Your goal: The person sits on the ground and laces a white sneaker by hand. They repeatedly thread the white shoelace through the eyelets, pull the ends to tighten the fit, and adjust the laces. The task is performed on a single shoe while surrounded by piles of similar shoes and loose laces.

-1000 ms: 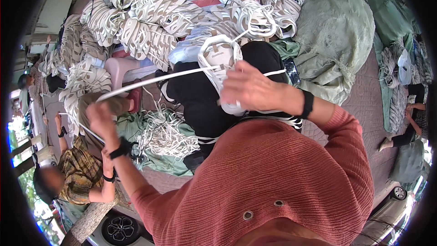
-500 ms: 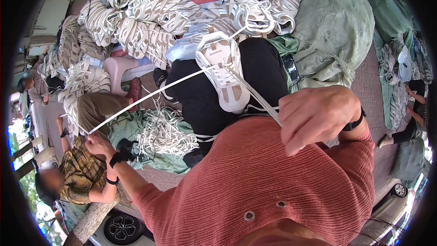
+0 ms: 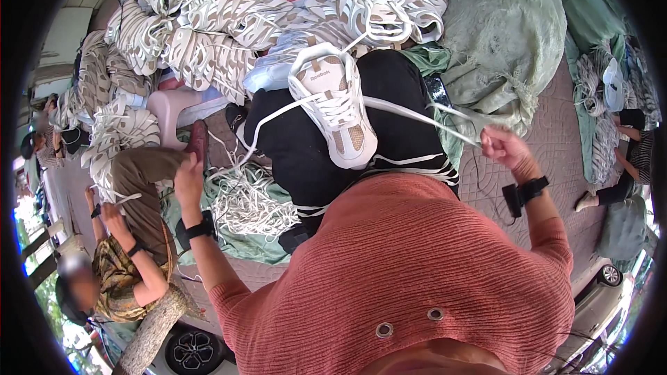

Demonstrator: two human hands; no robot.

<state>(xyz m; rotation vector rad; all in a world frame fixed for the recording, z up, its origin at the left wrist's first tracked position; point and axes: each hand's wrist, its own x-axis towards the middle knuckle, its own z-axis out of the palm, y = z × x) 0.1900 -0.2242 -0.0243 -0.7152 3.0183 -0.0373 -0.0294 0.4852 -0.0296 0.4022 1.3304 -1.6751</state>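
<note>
A white and beige sneaker (image 3: 344,142) rests between my knees, toe toward me, laced through its eyelets. My right hand (image 3: 506,147) is out to the right, fingers pinched on one white shoelace (image 3: 410,112) that stretches from the shoe; its far part is doubled and blurred. On the left, the other lace end (image 3: 267,117) sags in a curve toward my left hand (image 3: 187,182). That hand is closed in a pinch, and the lace's last stretch is hard to tell from the laces behind it. More white laces (image 3: 445,164) lie across my black trousers.
Beyond my knees lie rows of similar sneakers (image 3: 208,59) and one with laces hanging (image 3: 375,14). A heap of white laces (image 3: 253,205) sits on green cloth at left, near a pink stool (image 3: 167,114) and a seated co-worker (image 3: 132,257). A pale green sack (image 3: 504,35) stands far right.
The left lace has gone from taut to slack as my left hand moved up and inward. My right hand has moved outward, away from my chest, drawing its lace to the right.
</note>
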